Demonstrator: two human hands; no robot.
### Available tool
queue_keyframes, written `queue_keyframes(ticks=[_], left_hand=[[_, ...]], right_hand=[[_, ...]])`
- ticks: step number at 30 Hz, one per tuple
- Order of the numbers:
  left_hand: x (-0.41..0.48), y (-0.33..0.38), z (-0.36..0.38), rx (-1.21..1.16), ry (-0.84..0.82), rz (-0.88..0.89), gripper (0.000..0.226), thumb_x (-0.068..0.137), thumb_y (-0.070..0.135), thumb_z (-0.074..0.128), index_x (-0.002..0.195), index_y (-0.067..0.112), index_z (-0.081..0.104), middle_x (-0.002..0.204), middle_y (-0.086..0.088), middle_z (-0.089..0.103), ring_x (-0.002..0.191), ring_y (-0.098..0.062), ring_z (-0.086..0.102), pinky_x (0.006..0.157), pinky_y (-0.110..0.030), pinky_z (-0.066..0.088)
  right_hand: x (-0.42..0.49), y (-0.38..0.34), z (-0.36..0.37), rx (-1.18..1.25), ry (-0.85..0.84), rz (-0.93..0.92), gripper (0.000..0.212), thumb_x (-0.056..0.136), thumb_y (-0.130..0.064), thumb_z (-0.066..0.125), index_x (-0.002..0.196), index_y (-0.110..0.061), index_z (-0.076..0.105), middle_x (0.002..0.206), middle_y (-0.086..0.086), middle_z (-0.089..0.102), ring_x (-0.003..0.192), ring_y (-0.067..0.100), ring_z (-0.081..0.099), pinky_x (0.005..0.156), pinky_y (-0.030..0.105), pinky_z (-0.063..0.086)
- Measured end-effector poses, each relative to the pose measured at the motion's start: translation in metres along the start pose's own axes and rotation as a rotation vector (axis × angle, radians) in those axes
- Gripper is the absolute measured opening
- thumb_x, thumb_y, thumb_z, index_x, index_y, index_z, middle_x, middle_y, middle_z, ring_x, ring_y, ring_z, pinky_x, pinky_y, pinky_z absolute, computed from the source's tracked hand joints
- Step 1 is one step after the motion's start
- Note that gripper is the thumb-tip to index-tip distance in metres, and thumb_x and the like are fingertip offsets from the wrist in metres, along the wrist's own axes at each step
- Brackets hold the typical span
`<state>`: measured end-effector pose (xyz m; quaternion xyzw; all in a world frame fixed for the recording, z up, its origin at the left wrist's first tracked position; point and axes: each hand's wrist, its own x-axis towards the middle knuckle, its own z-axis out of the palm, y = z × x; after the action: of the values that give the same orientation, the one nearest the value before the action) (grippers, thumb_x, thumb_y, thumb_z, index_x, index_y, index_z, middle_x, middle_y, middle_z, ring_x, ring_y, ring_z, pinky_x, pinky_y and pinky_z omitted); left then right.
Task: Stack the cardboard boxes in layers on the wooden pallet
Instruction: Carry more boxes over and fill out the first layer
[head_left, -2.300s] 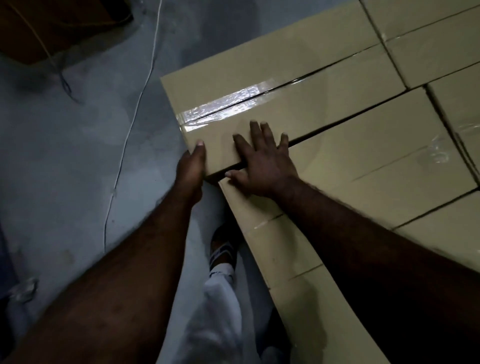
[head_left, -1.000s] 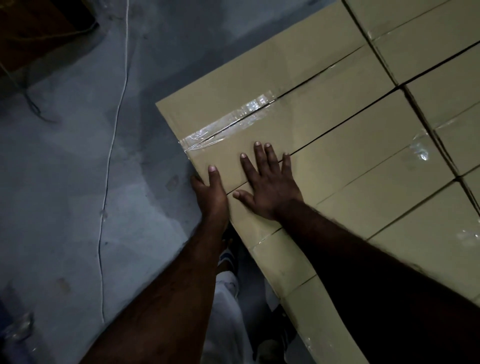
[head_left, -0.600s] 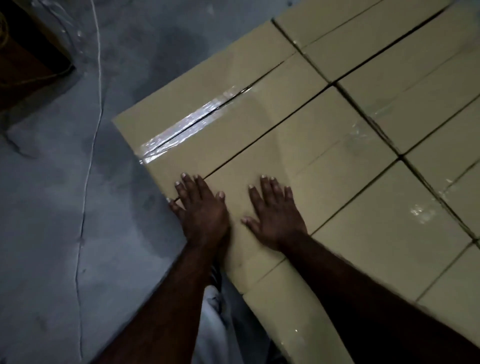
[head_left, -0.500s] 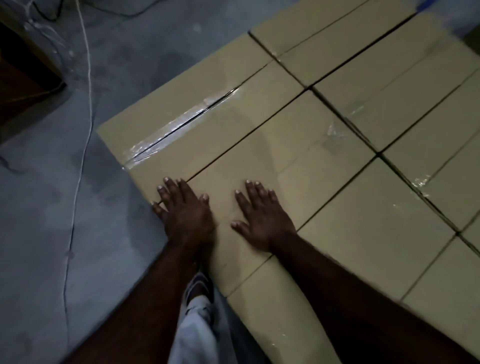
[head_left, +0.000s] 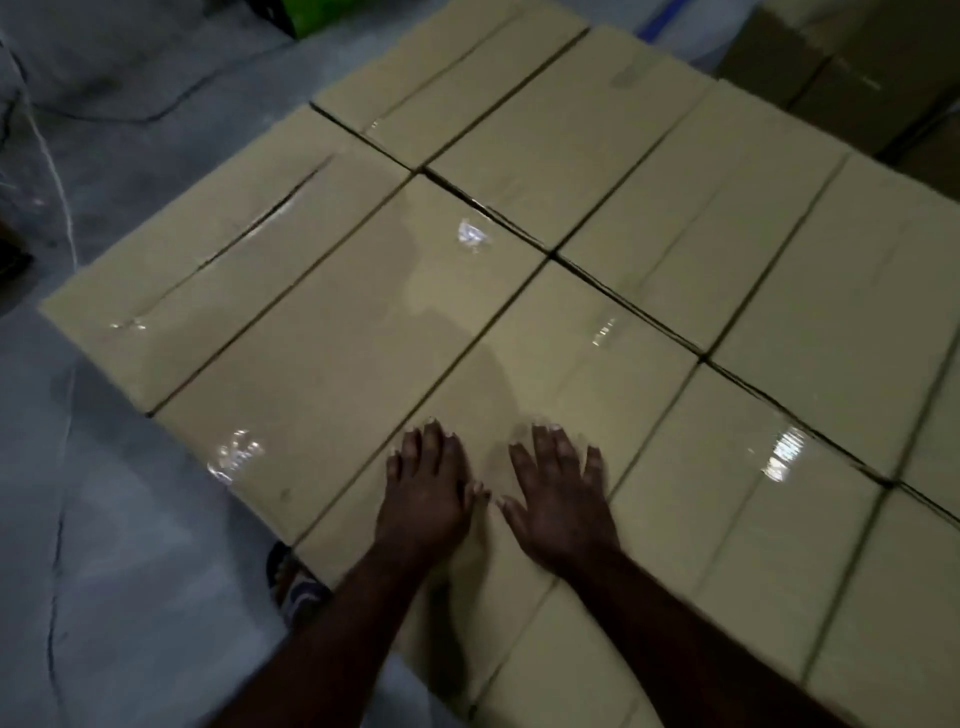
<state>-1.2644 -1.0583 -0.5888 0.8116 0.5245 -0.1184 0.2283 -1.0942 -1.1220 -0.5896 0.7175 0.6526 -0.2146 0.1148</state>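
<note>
Tan rectangular cardboard boxes (head_left: 332, 358) lie in 1 flat, close-packed layer, tops level, edges butted with thin dark gaps between them. The board is smooth and matte. Glossy clear tape (head_left: 236, 457) over the seams catches the light. Each near-row box has its long axis running diagonally from near-left to far-right. The left hand (head_left: 426, 493) and right hand (head_left: 561, 499) rest palm-down, fingers straight and spread, side by side with thumbs almost meeting, on the top of 1 near-row box (head_left: 566, 358) toward its near end. Neither grips anything. Mottled grey concrete floor (head_left: 104, 519) lies to the left, crossed by a thin white cable (head_left: 54, 171).
</note>
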Motion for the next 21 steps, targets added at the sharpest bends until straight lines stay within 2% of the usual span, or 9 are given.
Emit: queue_keyframes(ticks=[3,5,6,8,11,16,19,21], left_hand=[[-0.011,0.036,0.020,0.080,-0.013,0.029,0.082,0.088,0.060,0.028,0.145,0.004,0.045,0.155,-0.025,0.034,0.140,-0.048,0.035,0.109,-0.064,0.029],[-0.020,0.058,0.030,0.094,-0.024,0.037,0.085,0.088,0.062,0.024,0.148,0.005,0.040,0.158,-0.025,0.029,0.142,-0.049,0.030,0.112,-0.064,0.024],[-0.024,0.067,0.033,0.091,-0.046,0.036,0.087,0.088,0.063,0.021,0.151,0.006,0.035,0.160,-0.024,0.023,0.145,-0.047,0.023,0.114,-0.063,0.019],[-0.038,0.088,0.044,0.096,-0.100,0.060,0.087,0.090,0.065,0.017,0.157,0.010,0.017,0.165,-0.018,0.004,0.151,-0.041,0.004,0.118,-0.059,0.006],[-0.066,0.123,0.060,0.083,-0.152,0.129,0.087,0.095,0.064,0.032,0.159,0.014,0.001,0.164,-0.016,-0.015,0.150,-0.039,-0.013,0.119,-0.059,-0.001],[-0.089,0.169,0.080,0.107,-0.201,0.086,0.117,0.080,0.074,0.054,0.156,0.011,-0.008,0.161,-0.021,-0.022,0.147,-0.046,-0.020,0.116,-0.067,0.000],[-0.092,0.180,0.079,0.103,-0.226,0.009,0.120,0.079,0.073,0.059,0.156,0.011,-0.008,0.161,-0.019,-0.023,0.148,-0.044,-0.019,0.116,-0.067,0.002],[-0.096,0.188,0.079,0.099,-0.197,-0.031,0.117,0.079,0.074,0.058,0.157,0.011,-0.002,0.163,-0.018,-0.016,0.149,-0.044,-0.012,0.116,-0.067,0.007]], right_hand=[[-0.020,0.037,0.010,-0.016,-0.036,-0.052,0.075,0.090,-0.063,0.031,0.148,-0.019,0.048,0.158,0.017,0.036,0.144,0.039,0.037,0.114,0.060,0.025],[-0.029,0.051,0.008,0.039,-0.027,-0.087,0.079,0.091,-0.063,0.022,0.155,-0.020,0.034,0.164,0.016,0.021,0.151,0.036,0.019,0.120,0.054,0.013],[-0.032,0.055,0.003,0.055,-0.004,-0.076,0.078,0.092,-0.062,0.021,0.158,-0.021,0.027,0.166,0.014,0.013,0.153,0.034,0.010,0.122,0.052,0.007],[-0.051,0.067,0.002,0.089,0.069,0.000,0.071,0.098,-0.057,0.030,0.159,-0.021,0.019,0.168,0.012,0.005,0.154,0.030,0.000,0.122,0.052,0.001],[-0.099,0.093,0.010,0.104,0.063,0.123,0.071,0.100,-0.055,0.036,0.160,-0.022,0.015,0.168,0.010,-0.001,0.154,0.029,-0.003,0.120,0.058,-0.003],[-0.208,0.154,0.056,0.069,-0.016,0.340,0.078,0.094,-0.063,0.039,0.158,-0.024,0.021,0.167,0.012,0.007,0.153,0.036,0.007,0.117,0.066,0.008],[-0.264,0.190,0.083,0.079,-0.038,0.529,0.081,0.091,-0.071,0.040,0.158,-0.031,0.017,0.168,0.011,0.004,0.153,0.036,0.005,0.114,0.068,0.013],[-0.286,0.206,0.097,0.078,-0.068,0.576,0.086,0.088,-0.078,0.034,0.158,-0.037,0.006,0.168,0.011,-0.002,0.152,0.038,0.004,0.112,0.068,0.019]])
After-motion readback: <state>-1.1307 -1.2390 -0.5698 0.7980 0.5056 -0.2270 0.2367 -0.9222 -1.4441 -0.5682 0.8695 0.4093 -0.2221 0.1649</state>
